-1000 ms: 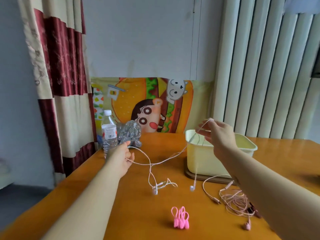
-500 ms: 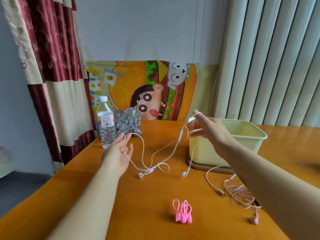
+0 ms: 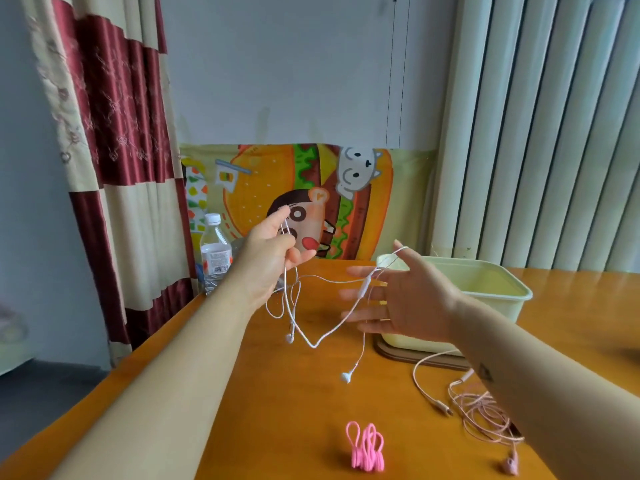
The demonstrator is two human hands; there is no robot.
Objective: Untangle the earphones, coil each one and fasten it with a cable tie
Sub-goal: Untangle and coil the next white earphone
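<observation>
Here, in the head view, the left hand pinches the white earphones up above the table, while the right hand is spread straight-fingered, the cable draped over its thumb and both earbuds hanging below. The pink earphones lie tangled near the table's right edge beside the tub, and the cable ties sit near the front edge, with open wood between them.
</observation>
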